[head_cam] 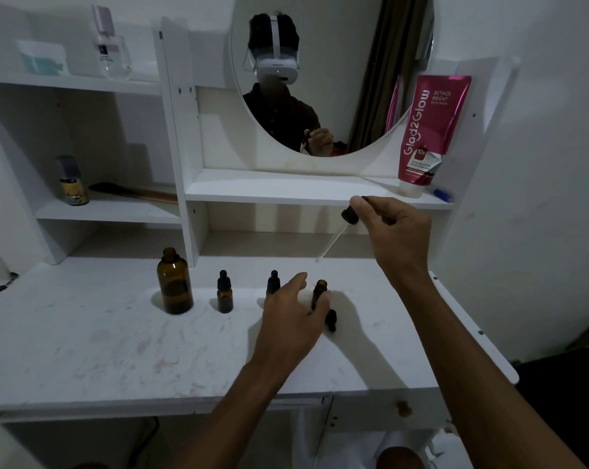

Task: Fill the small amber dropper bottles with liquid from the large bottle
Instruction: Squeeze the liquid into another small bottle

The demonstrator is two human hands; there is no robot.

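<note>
Head camera: a person at a white vanity table (117,333) is curling the left hand (291,316) around an uncapped small amber bottle (319,291), apparently bracing it upright so it cannot tip during filling. The right hand (398,228) is pinching a dropper (349,214) by its black bulb, thumb and fingers closed on it. Its glass pipette is tilting down towards that bottle's mouth, probably lining up. The large bottle (174,286) is standing open at the left. A capped small bottle (224,294) and a second capped bottle (273,281), partly behind the left hand, are standing between. A loose black cap (331,320) is lying just beside the held bottle.
</note>
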